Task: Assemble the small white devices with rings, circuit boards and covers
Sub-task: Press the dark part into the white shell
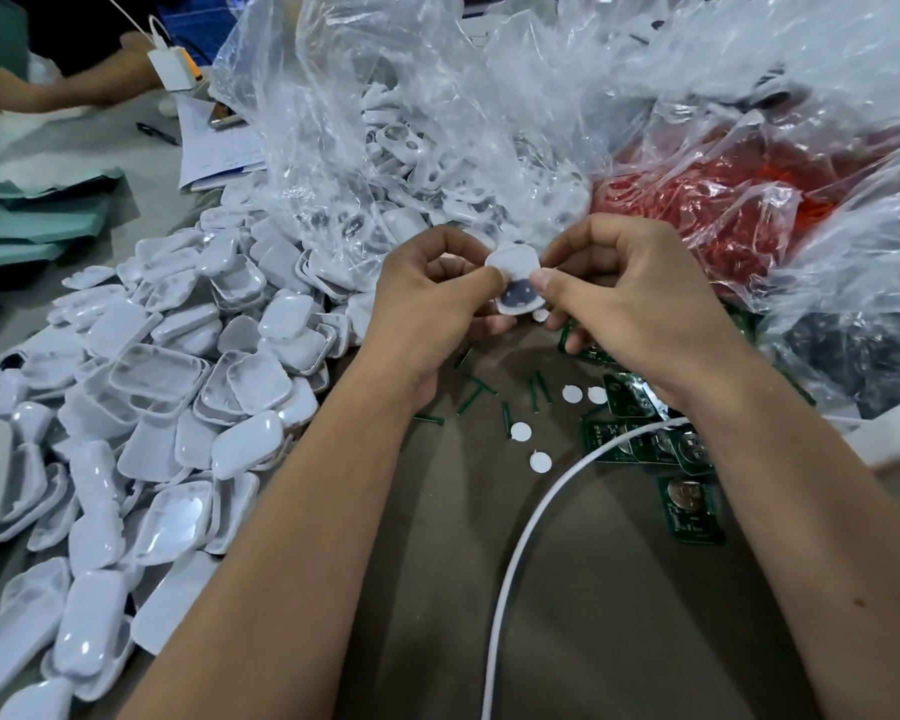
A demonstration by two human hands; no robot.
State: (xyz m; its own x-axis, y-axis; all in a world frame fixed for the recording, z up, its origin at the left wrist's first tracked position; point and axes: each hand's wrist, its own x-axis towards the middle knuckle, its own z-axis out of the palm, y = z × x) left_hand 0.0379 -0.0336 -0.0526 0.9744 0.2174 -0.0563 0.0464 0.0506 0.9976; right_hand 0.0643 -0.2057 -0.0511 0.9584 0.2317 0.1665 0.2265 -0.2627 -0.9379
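Both hands, left hand and right hand, pinch 1 white device by its edges.

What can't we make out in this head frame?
- White device: its edges and whether the cover is seated, hidden by the fingers of the left hand and right hand.
- Circuit boards: print too small.
- Red bag contents: blurred by plastic.
- White cable: cut off at bottom edge.
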